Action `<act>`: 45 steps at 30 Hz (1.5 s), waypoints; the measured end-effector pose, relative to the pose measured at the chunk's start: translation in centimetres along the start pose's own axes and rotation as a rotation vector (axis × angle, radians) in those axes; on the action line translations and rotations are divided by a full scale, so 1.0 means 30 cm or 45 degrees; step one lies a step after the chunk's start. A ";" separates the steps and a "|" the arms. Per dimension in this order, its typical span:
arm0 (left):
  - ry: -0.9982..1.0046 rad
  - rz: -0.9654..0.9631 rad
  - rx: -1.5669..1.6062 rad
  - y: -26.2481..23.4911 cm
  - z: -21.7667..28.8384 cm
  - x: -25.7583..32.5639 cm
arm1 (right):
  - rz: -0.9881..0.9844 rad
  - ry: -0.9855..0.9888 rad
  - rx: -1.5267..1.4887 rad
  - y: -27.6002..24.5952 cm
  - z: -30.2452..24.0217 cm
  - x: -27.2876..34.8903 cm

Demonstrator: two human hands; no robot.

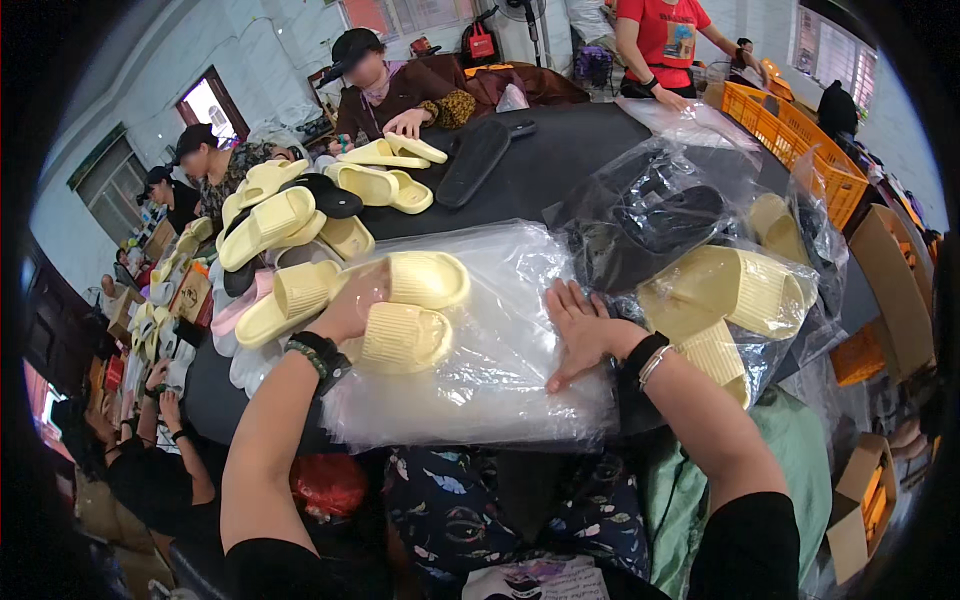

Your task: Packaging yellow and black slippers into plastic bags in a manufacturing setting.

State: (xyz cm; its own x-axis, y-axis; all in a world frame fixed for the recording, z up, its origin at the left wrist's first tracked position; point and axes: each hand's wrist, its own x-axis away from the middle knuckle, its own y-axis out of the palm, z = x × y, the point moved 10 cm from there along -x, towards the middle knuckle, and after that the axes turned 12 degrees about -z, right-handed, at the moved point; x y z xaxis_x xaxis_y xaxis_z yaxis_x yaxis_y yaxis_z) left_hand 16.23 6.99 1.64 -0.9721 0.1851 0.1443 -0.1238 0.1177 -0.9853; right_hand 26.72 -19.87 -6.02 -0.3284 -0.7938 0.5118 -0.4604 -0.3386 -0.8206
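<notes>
My left hand (362,298) grips a pair of pale yellow slippers (428,278) over a stack of clear plastic bags (500,400). Its fingers are partly hidden by the slippers. Flat on the right side of the bags lies my right hand (578,328), fingers stretched and holding nothing. Left of the stack is a pile of loose yellow slippers (265,230), with a few black and pink ones among them. On the right, close to my right forearm, yellow slippers in clear bags (770,290) lie in front of a bagged black slipper (670,222).
The black table (535,190) carries a loose black slipper (475,162) towards the far side. Several people work around it, one in a red shirt (672,45). An orange crate (800,145) stands at the far right, with cardboard boxes (895,285) nearer. Green cloth (745,490) hangs beside my right arm.
</notes>
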 end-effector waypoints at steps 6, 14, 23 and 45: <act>-0.460 0.013 0.026 0.003 -0.193 0.224 | -0.027 0.013 0.012 0.002 -0.007 0.001; -0.727 0.632 -0.046 -0.484 -0.254 0.511 | -0.020 0.025 0.006 0.008 0.004 0.004; -0.116 0.850 0.305 -0.617 0.365 0.105 | -0.031 -0.023 -0.035 -0.002 0.004 -0.008; -0.968 0.325 0.311 0.035 -0.139 0.279 | 0.064 -0.015 -0.071 -0.012 0.001 -0.019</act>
State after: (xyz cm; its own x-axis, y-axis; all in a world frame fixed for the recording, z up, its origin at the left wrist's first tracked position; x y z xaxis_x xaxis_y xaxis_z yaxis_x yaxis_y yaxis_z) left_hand 8.80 12.74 2.20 -0.8349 -0.5411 -0.1007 0.1636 -0.0693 -0.9841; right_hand 27.11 -19.30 -6.02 -0.3428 -0.8152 0.4669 -0.4890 -0.2695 -0.8296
